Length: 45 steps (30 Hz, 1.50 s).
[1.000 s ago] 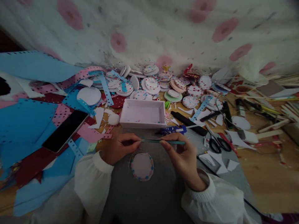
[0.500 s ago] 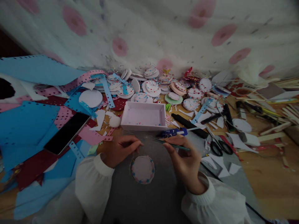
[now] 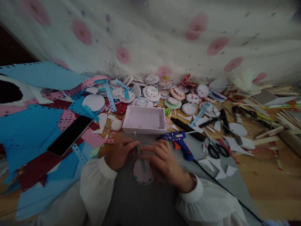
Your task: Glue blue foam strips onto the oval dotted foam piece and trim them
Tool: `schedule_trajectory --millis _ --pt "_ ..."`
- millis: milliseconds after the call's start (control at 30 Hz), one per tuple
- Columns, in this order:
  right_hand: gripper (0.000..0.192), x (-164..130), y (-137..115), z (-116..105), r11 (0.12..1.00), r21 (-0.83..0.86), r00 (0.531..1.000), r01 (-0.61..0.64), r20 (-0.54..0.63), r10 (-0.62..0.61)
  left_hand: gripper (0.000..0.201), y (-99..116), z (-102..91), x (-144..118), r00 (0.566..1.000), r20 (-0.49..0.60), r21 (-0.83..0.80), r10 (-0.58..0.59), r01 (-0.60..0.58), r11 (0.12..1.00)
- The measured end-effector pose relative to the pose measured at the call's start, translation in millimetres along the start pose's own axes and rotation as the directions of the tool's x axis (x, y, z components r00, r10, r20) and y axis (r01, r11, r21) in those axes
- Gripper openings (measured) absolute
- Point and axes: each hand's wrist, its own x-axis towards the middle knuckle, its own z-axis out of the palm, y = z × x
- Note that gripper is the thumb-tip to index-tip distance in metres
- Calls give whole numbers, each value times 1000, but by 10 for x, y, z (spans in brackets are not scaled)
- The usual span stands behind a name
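Two hands meet over the pink disc [image 3: 143, 174] on the grey mat [image 3: 141, 204], just in front of the white tray [image 3: 144, 121]. Left hand [image 3: 121, 153] and right hand [image 3: 162, 163] both pinch a thin green stick [image 3: 140, 155] (motion-blurred). A blue glue gun [image 3: 178, 139] lies right of the tray.

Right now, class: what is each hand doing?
Left hand: closed, pinching the stick.
Right hand: curled over the disc; grip cannot be told.
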Motion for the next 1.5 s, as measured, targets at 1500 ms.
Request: schedule_trajectory --millis 1500 --pt "32 -268 173 -90 606 141 521 -783 -384 762 24 19 -90 22 859 470 -246 -203 349 904"
